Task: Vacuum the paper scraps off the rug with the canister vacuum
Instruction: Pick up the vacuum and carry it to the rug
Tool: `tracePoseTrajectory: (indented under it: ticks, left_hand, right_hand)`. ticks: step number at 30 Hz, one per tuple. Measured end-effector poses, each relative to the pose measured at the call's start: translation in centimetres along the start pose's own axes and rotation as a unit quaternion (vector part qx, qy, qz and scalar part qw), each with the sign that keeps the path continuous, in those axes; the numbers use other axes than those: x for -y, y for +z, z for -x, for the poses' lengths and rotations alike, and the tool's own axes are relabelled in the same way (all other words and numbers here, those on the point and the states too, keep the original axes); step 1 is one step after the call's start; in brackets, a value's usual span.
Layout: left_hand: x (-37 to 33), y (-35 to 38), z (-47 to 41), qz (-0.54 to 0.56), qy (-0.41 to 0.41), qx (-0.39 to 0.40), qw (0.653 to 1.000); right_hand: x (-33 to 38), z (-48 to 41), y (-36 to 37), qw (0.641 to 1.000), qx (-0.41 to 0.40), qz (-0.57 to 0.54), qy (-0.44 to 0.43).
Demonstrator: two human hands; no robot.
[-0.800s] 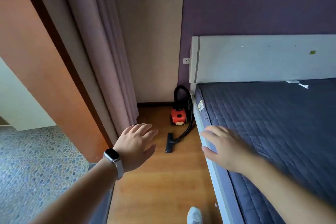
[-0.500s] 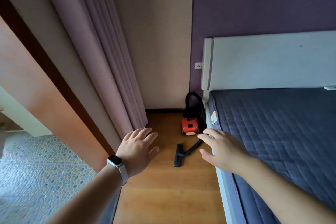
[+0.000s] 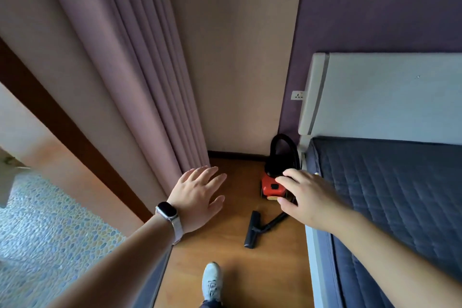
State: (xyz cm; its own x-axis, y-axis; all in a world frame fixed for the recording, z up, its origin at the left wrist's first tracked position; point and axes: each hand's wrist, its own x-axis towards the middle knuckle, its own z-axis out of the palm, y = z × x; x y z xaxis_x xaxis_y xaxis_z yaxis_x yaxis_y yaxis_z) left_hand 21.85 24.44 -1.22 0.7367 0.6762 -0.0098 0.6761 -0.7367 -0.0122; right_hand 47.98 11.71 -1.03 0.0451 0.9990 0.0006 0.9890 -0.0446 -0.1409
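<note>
Hardly begun, I judge; the vacuum (image 3: 272,186) sits unheld on the floor in the corner beside the bed (image 3: 390,195), nozzle (image 3: 252,231) at its 6 o'clock; no scraps in view. Both hands are empty; left hand (image 3: 197,195) fingers spread; right hand (image 3: 308,199) fingers loosely spread, the vacuum at their 10 o'clock; contact unclear.

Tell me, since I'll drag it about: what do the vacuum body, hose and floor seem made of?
Vacuum body: likely hard plastic, smooth red moulded shell. Hose: probably flexible black plastic or rubber; it arches. Floor: wood or laminate, orange-brown grain.
</note>
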Motion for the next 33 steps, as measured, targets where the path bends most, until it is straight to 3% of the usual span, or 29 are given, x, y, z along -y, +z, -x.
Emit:
tracePoseTrajectory:
  ticks: [10,15,24,33]
  left_hand:
    - [9.9,4.8,-18.7,0.051,0.062,0.041,0.996]
    - [12.6,6.4,-27.6,0.056,0.124,0.079,0.988]
    - [8.5,9.0,-38.1,0.085,0.234,0.097,0.964]
    - [3.2,13.0,-45.1,0.073,0.205,0.138,0.966]
  right_hand:
    - [-4.3,-14.1,1.0,0.994,0.043,0.014,0.098]
    - [-6.3,-19.1,1.2,0.987,0.007,0.009,0.162]
    - [-11.8,-21.9,3.2,0.975,0.038,-0.019,0.218]
    - [-21.7,-25.6,9.5,0.972,0.068,-0.070,0.211]
